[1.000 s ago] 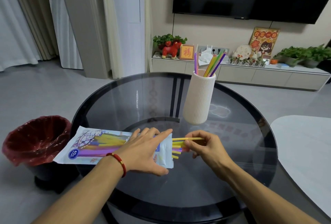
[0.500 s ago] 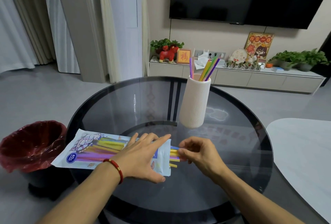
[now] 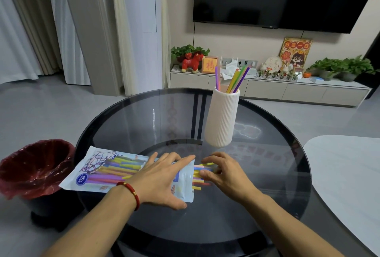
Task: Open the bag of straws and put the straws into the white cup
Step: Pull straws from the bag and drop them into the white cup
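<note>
Glass table (image 3: 267,174): left hand (image 3: 158,178), fingers spread, pins the bag (image 3: 98,172); right hand (image 3: 224,172) closes loosely on protruding straws (image 3: 198,182), which may roll away if pulled unevenly.

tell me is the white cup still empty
No: the white cup already holds several straws standing up out of its mouth, purple, pink, yellow and green among them.

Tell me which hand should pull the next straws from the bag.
Right. The right hand is already at the bag's open end, fingers around the protruding straw tips, and nearer the white cup. The left hand lies flat, pinning the bag down.
</note>
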